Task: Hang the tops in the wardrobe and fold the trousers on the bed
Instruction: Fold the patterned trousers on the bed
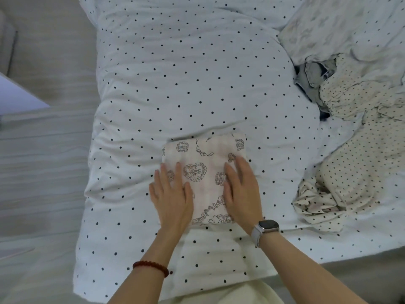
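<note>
Both hands: your left hand [172, 195] and right hand [240, 187] lie flat, fingers straight and a little spread, palms pressing down; neither one pinches or curls round anything.
Task thing: the folded trousers [203, 167], pale with a pink heart-and-bow print, sit as a neat rectangle on the polka-dot duvet [186, 80], near the bed edge closest to you.
Contact: your left hand covers the near left corner of the fold, your right hand the right side; the middle shows bare between them.
Step in hand: you look to be smoothing and flattening a finished fold, so this pair seems all but done.
Waiting pile: off to your right, well apart from the fold, lies a crumpled cream dotted garment [350, 154], with a grey-blue denim piece [313, 77] partly tucked beneath it.
Unclear: whether either of those is a top or trousers cannot be told from here.
Next move: lift both palms straight up so the fold does not drag, then reach right and take one garment by a single edge, so the pile comes apart cleanly.
</note>
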A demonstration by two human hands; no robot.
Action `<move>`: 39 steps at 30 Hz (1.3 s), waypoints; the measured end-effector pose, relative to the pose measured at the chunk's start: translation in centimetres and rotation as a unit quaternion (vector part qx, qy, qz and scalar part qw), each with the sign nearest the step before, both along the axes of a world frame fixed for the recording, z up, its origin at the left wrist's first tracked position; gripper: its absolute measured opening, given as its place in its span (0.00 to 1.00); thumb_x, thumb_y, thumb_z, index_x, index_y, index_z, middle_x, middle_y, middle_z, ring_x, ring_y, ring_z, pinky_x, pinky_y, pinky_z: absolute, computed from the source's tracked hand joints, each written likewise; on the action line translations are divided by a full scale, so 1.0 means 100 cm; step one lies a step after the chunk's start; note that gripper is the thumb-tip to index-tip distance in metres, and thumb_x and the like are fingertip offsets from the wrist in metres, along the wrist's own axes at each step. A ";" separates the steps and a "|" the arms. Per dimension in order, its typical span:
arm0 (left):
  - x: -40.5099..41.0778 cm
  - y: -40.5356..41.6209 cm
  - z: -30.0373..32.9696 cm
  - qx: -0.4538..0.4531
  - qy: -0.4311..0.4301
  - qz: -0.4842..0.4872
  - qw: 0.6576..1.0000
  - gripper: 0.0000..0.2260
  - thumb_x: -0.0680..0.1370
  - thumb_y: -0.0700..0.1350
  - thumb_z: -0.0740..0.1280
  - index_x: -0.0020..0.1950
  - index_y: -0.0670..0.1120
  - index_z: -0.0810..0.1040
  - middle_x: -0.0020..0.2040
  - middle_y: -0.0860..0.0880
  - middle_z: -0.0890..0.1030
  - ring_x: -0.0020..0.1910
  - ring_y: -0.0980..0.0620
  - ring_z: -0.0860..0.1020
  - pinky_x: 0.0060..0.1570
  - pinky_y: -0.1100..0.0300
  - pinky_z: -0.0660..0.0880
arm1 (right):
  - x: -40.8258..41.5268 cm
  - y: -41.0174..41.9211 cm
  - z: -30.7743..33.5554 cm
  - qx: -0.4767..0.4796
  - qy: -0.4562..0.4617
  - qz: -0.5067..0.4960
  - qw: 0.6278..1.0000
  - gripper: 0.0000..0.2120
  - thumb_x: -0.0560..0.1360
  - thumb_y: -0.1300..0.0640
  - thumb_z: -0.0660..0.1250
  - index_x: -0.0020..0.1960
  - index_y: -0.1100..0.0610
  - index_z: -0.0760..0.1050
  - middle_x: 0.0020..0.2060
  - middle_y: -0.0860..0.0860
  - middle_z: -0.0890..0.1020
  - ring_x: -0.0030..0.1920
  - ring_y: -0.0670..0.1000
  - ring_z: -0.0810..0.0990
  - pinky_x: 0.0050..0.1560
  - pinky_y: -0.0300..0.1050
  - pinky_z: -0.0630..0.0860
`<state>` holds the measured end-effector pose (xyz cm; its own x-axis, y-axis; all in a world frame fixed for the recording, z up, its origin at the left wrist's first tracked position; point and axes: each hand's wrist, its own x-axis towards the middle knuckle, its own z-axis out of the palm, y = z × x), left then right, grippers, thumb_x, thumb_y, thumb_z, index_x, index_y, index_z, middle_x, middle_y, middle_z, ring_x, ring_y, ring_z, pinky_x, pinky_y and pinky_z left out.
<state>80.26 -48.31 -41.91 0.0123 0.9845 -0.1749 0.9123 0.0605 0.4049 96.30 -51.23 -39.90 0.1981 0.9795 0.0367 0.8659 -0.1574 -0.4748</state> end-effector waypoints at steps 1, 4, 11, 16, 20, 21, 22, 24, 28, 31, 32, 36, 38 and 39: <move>-0.001 0.005 0.005 -0.016 -0.015 0.050 0.998 0.25 0.79 0.53 0.50 0.76 0.49 0.56 0.73 0.41 0.62 0.71 0.41 0.60 0.67 0.43 0.57 | 0.001 0.001 0.006 0.005 0.040 -0.053 0.998 0.21 0.78 0.57 0.57 0.70 0.57 0.63 0.68 0.60 0.64 0.68 0.57 0.61 0.65 0.58 0.68; -0.003 0.023 0.009 -0.095 -0.062 0.145 0.983 0.27 0.80 0.53 0.56 0.76 0.44 0.55 0.66 0.40 0.71 0.66 0.41 0.66 0.63 0.47 0.62 | 0.001 0.008 0.021 -0.072 0.126 -0.164 0.976 0.29 0.79 0.52 0.59 0.76 0.56 0.51 0.63 0.58 0.69 0.63 0.55 0.66 0.58 0.49 0.70; 0.000 0.052 0.019 -0.201 -0.317 0.161 0.913 0.26 0.78 0.54 0.62 0.73 0.47 0.61 0.62 0.51 0.74 0.62 0.48 0.73 0.61 0.52 0.70 | -0.005 0.018 0.032 -0.116 0.203 -0.141 0.962 0.31 0.79 0.53 0.58 0.76 0.52 0.44 0.62 0.56 0.70 0.58 0.58 0.73 0.50 0.44 0.67; 0.006 0.032 0.037 -0.096 -0.340 0.187 0.917 0.22 0.81 0.49 0.58 0.73 0.45 0.60 0.61 0.52 0.73 0.57 0.54 0.72 0.52 0.65 0.68 | -0.006 0.016 0.043 -0.059 0.273 -0.112 0.954 0.28 0.80 0.58 0.57 0.76 0.51 0.48 0.67 0.49 0.65 0.61 0.43 0.67 0.57 0.28 0.61; 0.004 0.017 0.071 0.030 -0.317 0.266 0.910 0.22 0.81 0.49 0.57 0.73 0.43 0.62 0.65 0.47 0.74 0.62 0.48 0.73 0.61 0.54 0.71 | -0.016 0.026 0.066 -0.013 0.291 -0.060 0.955 0.26 0.79 0.61 0.58 0.75 0.57 0.53 0.62 0.44 0.62 0.54 0.25 0.57 0.50 0.12 0.51; -0.001 0.017 0.080 0.051 -0.310 0.274 0.909 0.23 0.81 0.50 0.57 0.74 0.43 0.62 0.65 0.46 0.74 0.63 0.47 0.73 0.62 0.50 0.71 | -0.020 0.030 0.073 -0.005 0.293 -0.044 0.955 0.25 0.79 0.61 0.58 0.74 0.57 0.54 0.61 0.44 0.62 0.54 0.25 0.57 0.51 0.12 0.51; -0.011 0.019 0.094 0.081 -0.297 0.280 0.909 0.23 0.81 0.50 0.56 0.74 0.42 0.62 0.64 0.47 0.74 0.62 0.48 0.73 0.61 0.50 0.71 | -0.029 0.038 0.085 0.004 0.296 -0.024 0.955 0.24 0.79 0.61 0.57 0.74 0.57 0.56 0.61 0.44 0.62 0.55 0.26 0.58 0.52 0.13 0.51; -0.034 0.022 0.127 0.133 -0.266 0.292 0.909 0.22 0.81 0.47 0.57 0.74 0.41 0.61 0.60 0.52 0.71 0.59 0.54 0.70 0.59 0.60 0.67 | -0.052 0.051 0.108 0.027 0.297 0.021 0.954 0.22 0.80 0.60 0.57 0.72 0.59 0.59 0.61 0.46 0.65 0.56 0.29 0.59 0.53 0.14 0.52; -0.100 0.023 0.197 0.215 -0.235 0.336 0.886 0.22 0.81 0.43 0.59 0.74 0.41 0.61 0.62 0.44 0.72 0.61 0.48 0.71 0.56 0.64 0.65 | -0.123 0.075 0.164 0.080 0.306 0.113 0.942 0.20 0.79 0.61 0.58 0.70 0.62 0.62 0.61 0.56 0.68 0.54 0.32 0.62 0.51 0.14 0.55; -0.161 0.013 0.236 0.279 -0.206 0.368 0.863 0.21 0.81 0.43 0.59 0.73 0.40 0.62 0.59 0.42 0.72 0.57 0.51 0.70 0.53 0.67 0.63 | -0.188 0.081 0.203 0.116 0.325 0.186 0.920 0.20 0.79 0.62 0.59 0.70 0.62 0.63 0.60 0.55 0.68 0.53 0.33 0.63 0.52 0.16 0.57; -0.188 0.004 0.253 0.303 -0.192 0.379 0.853 0.21 0.80 0.42 0.59 0.73 0.39 0.63 0.59 0.42 0.72 0.56 0.53 0.68 0.51 0.70 0.61 | -0.218 0.079 0.218 0.131 0.335 0.212 0.908 0.19 0.79 0.62 0.59 0.69 0.62 0.64 0.59 0.54 0.68 0.53 0.32 0.64 0.52 0.17 0.58; -0.273 -0.029 0.298 0.357 -0.173 0.418 0.817 0.21 0.80 0.41 0.59 0.73 0.40 0.62 0.61 0.43 0.70 0.56 0.55 0.67 0.50 0.70 0.59 | -0.315 0.063 0.264 0.192 0.334 0.283 0.878 0.18 0.77 0.65 0.61 0.66 0.65 0.66 0.56 0.54 0.69 0.53 0.26 0.63 0.53 0.16 0.56; -0.320 -0.049 0.322 0.380 -0.162 0.421 0.807 0.21 0.80 0.42 0.60 0.73 0.41 0.62 0.61 0.44 0.69 0.57 0.50 0.70 0.52 0.68 0.60 | -0.368 0.054 0.283 0.207 0.341 0.298 0.867 0.17 0.77 0.64 0.61 0.66 0.65 0.67 0.57 0.56 0.71 0.55 0.34 0.66 0.55 0.16 0.55; -0.353 -0.060 0.337 0.398 -0.152 0.415 0.804 0.21 0.80 0.42 0.60 0.73 0.42 0.62 0.61 0.44 0.69 0.57 0.50 0.70 0.52 0.67 0.61 | -0.400 0.047 0.300 0.214 0.343 0.304 0.863 0.17 0.77 0.63 0.60 0.66 0.65 0.67 0.58 0.58 0.71 0.57 0.39 0.67 0.56 0.17 0.55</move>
